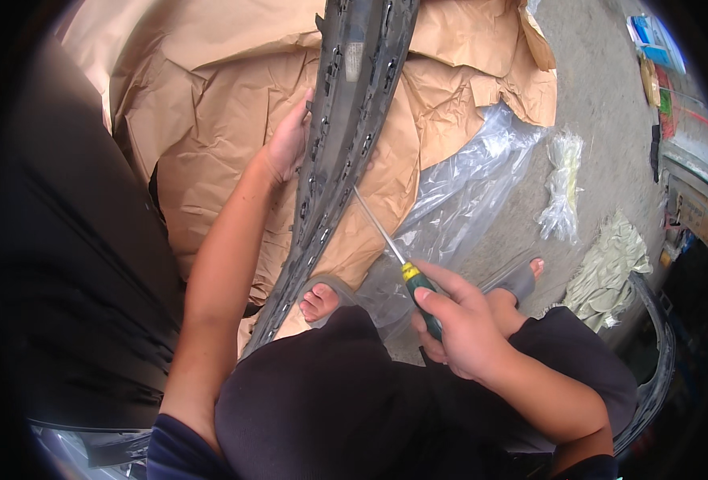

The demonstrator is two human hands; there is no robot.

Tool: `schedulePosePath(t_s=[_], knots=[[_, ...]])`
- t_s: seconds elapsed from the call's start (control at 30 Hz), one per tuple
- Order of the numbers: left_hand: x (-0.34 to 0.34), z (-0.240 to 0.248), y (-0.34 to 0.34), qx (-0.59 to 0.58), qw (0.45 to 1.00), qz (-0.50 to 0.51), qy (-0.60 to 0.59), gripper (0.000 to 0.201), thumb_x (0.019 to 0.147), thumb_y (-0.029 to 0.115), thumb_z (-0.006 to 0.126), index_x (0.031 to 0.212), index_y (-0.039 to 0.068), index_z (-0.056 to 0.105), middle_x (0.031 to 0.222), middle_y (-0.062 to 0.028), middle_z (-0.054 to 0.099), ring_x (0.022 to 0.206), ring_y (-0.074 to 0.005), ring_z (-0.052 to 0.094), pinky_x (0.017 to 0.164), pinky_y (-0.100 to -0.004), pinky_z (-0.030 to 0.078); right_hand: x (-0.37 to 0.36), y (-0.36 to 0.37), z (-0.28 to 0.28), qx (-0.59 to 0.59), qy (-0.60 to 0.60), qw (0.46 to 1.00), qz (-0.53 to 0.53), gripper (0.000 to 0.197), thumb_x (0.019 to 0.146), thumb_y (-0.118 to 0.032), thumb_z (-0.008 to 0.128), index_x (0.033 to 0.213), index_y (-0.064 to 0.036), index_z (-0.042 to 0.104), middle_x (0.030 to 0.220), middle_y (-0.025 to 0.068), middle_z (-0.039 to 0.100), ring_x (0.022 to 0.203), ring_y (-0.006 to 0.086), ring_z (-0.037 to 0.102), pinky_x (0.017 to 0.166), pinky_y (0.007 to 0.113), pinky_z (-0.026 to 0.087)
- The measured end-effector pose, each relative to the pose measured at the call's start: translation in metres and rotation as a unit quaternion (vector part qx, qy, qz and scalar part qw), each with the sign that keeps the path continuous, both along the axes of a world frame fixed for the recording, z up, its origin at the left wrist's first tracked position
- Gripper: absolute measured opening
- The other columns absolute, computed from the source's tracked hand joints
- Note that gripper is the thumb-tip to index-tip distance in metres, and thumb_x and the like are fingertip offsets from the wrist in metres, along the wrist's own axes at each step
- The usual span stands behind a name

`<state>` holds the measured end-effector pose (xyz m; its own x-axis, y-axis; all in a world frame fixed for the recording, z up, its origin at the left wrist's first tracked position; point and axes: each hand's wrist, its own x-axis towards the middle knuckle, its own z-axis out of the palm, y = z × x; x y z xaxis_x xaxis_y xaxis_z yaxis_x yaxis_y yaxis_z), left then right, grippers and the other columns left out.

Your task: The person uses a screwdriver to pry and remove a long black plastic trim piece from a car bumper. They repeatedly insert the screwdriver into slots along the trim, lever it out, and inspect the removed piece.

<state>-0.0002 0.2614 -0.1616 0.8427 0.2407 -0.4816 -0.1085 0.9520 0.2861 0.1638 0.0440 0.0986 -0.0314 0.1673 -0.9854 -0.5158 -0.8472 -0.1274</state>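
A long black plastic trim strip (334, 152) with metal clips along both edges runs from the top of the head view down to my left knee. My left hand (288, 144) grips its left edge, with most of the fingers hidden behind it. In my right hand (462, 324) is a screwdriver (420, 288) with a green and yellow handle, held closed in the fingers. Its thin metal shaft points up and left, and the tip is close to the strip's right edge; whether they touch I cannot tell.
Crumpled brown paper (218, 144) lies under the strip, with clear plastic film (470, 176) at its right. A bundle of clear plastic (563, 184) and a pale crumpled cloth (610, 268) lie on the grey floor. A black curved strip (662, 344) is at far right. A large dark panel (74, 264) stands at left.
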Motion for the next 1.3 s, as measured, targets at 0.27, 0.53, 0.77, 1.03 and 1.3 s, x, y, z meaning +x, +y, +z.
schedulePosePath(t_s=[0.27,0.53,0.77,1.03,1.3], knots=[[-0.001,-0.012,0.003,-0.035,0.988,-0.068,-0.136,0.097,0.107,0.071,0.016,0.153,-0.008,0.049,0.138,-0.0392,0.062,0.123,-0.0529,0.067,0.108,-0.0568,0.054,0.007,0.005,-0.016,0.089,-0.090,0.983,0.132,0.051,0.107,-0.017,0.063,0.154,-0.0016,0.053,0.079,0.0042,0.065,0.069,0.0101,0.060,0.061,0.028,0.049],[-0.002,-0.015,0.000,-0.032,0.989,-0.070,-0.128,0.097,0.107,0.071,0.017,0.152,-0.008,0.050,0.137,-0.0376,0.063,0.123,-0.0516,0.067,0.107,-0.0566,0.055,0.014,0.010,-0.003,0.188,-0.256,0.860,0.399,0.049,0.102,-0.016,0.064,0.146,0.0026,0.058,0.100,0.0319,0.074,0.087,0.0441,0.074,0.085,0.047,0.057],[0.002,0.005,-0.002,0.014,0.996,-0.084,-0.004,0.092,0.107,0.071,0.025,0.144,-0.008,0.056,0.127,-0.0319,0.069,0.109,-0.0464,0.072,0.098,-0.0548,0.060,0.007,0.013,0.001,0.186,-0.292,0.813,0.468,0.049,0.103,-0.023,0.061,0.151,-0.0107,0.057,0.090,0.0230,0.075,0.087,0.0446,0.073,0.085,0.052,0.054],[0.009,0.001,-0.008,0.149,0.974,-0.020,0.169,0.074,0.111,0.062,0.031,0.135,0.001,0.066,0.113,-0.0167,0.076,0.095,-0.0254,0.074,0.091,-0.0393,0.061,0.004,0.024,0.006,0.150,-0.312,0.768,0.538,0.050,0.103,-0.027,0.061,0.152,-0.0153,0.058,0.083,0.0188,0.074,0.081,0.0441,0.073,0.078,0.058,0.054],[0.013,0.024,-0.016,0.143,0.957,-0.033,0.251,0.076,0.112,0.063,0.030,0.142,0.002,0.063,0.125,-0.0177,0.075,0.103,-0.0266,0.075,0.095,-0.0420,0.063,0.006,0.046,0.008,0.115,-0.299,0.758,0.568,0.050,0.101,-0.026,0.063,0.148,-0.0114,0.060,0.074,0.0201,0.071,0.069,0.0447,0.071,0.072,0.060,0.053]])
